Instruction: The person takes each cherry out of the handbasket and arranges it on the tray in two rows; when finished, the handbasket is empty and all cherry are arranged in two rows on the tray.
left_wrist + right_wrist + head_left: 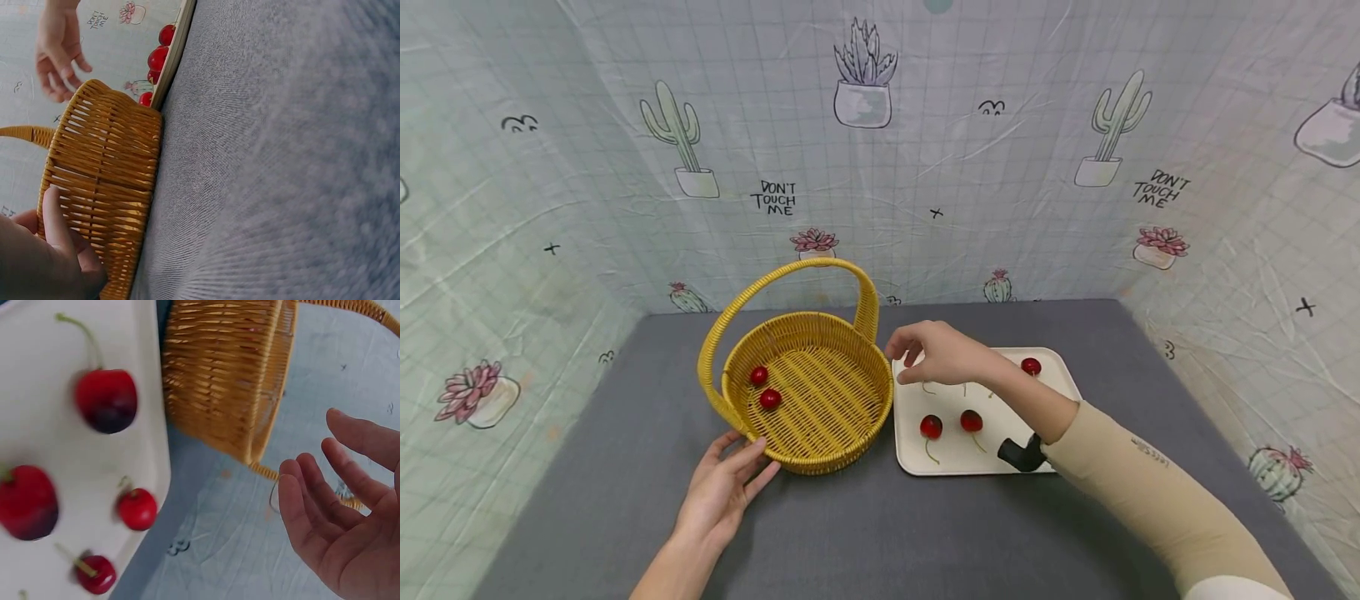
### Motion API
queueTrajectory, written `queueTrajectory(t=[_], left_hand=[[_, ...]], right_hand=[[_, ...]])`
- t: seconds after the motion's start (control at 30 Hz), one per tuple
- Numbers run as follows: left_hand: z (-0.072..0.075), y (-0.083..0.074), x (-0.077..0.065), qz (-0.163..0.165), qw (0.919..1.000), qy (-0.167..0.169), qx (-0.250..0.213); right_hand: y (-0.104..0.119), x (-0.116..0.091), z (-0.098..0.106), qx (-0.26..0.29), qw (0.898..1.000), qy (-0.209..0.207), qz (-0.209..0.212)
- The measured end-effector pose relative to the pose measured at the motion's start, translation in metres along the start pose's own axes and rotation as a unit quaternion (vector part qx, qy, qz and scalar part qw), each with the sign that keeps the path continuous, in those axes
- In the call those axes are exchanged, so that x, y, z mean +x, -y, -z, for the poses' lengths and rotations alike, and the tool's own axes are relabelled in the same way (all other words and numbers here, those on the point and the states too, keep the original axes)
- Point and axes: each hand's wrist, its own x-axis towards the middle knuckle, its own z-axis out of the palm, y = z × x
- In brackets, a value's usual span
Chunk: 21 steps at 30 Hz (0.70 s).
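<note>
A round yellow wicker basket (808,467) with a tall arched handle stands on the grey table, two red cherries (770,399) inside it at the left. At its near left rim, my left hand (718,492) holds on, fingers against the woven side (103,169). My right hand (943,354) hovers over the far left corner of the white tray, close to the basket's right rim. Its fingers (319,506) are loosely bent with nothing between them. On the tray (910,458) lie several cherries with green stems, among them a dark red one (931,427); my right forearm hides part of it.
The tray stands just right of the basket. A black wrist mount (1022,454) under my right forearm overlaps the tray's near edge in the head view. A patterned cloth (925,167) hangs behind the table (850,533) and along both sides.
</note>
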Motion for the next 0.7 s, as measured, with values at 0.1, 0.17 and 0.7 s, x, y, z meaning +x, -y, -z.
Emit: queueTrajectory(t=[0.1, 0.17, 0.7], left_hand=[[0.0, 0.0, 0.0, 0.001, 1.0, -0.001, -0.003], [0.001, 0.0, -0.001, 0.002, 1.0, -0.001, -0.003], [0.0, 0.0, 0.001, 0.002, 1.0, -0.004, 0.005]], right_hand=[[0.009, 0.014, 0.0, 0.002, 1.0, 0.016, 0.009], [0.014, 0.024, 0.0, 0.004, 0.999, 0.029, 0.021], [0.052, 0.103, -0.021, -0.014, 0.974, 0.191, 0.123]])
